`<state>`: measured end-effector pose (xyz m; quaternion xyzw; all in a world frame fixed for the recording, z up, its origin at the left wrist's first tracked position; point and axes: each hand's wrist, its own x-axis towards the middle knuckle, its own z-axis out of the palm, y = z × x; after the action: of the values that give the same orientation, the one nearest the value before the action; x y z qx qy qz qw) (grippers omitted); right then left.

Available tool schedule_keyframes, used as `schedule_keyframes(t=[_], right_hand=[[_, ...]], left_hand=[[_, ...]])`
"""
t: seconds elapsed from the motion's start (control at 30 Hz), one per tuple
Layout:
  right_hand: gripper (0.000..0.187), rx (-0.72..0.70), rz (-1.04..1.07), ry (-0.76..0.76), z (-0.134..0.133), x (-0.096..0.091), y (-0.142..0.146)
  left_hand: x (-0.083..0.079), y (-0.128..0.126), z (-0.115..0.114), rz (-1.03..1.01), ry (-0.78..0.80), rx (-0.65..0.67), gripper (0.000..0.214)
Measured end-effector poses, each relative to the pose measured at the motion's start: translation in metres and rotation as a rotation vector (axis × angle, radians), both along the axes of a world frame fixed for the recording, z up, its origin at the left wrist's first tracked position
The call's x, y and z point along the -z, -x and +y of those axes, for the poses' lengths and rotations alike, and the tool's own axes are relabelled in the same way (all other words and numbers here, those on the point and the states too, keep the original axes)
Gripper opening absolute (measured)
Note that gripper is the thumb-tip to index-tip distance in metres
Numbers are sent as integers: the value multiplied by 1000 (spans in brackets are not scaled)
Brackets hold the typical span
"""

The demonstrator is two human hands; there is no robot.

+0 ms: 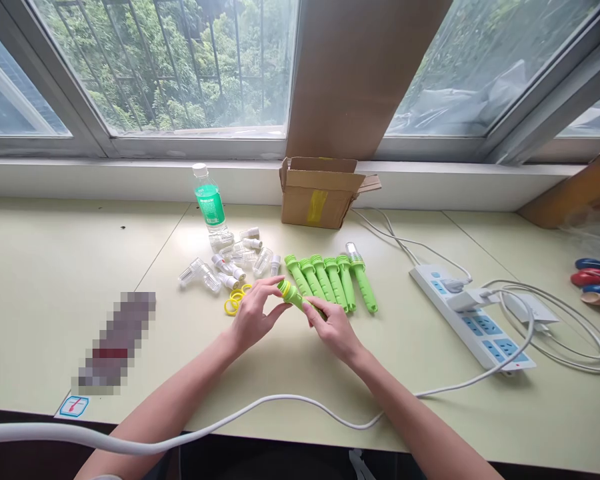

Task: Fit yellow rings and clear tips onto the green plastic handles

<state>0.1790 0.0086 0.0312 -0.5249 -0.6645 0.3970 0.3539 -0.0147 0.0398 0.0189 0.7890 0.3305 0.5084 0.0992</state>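
Note:
My right hand (333, 328) is closed around the lower part of a green plastic handle (293, 295), which it holds tilted over the table. The fingers of my left hand (257, 308) curl about the handle's threaded upper end, where a yellow ring (283, 287) shows. Just behind my left hand lie loose yellow rings (233, 307). Several more green handles (325, 280) form a row beyond my hands. At the row's right end, one green handle (363, 285) carries a clear cap (353, 251). Clear plastic caps (207, 275) and white-ended pieces (227, 265) are scattered to the left.
Behind the parts stand a bottle with a green label (210, 203) and an open cardboard box (317, 197). A power strip (467, 317) with plugs lies at the right. A white cable (290, 398) crosses the table's front. Red and blue objects (589, 277) sit far right.

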Motion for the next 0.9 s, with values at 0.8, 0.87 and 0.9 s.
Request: schedule_keyframes(t=[0.8,0.87,0.9], right_hand=[[33,13,24,27,8,7,-8],[32,6,39,33,8,6,-7],[33,0,53,45,8,5,-7]], left_hand=[[2,1,2,95,32,25,16],[2,1,2,87,23,14,16],[2,1,2,85,25,14,16]])
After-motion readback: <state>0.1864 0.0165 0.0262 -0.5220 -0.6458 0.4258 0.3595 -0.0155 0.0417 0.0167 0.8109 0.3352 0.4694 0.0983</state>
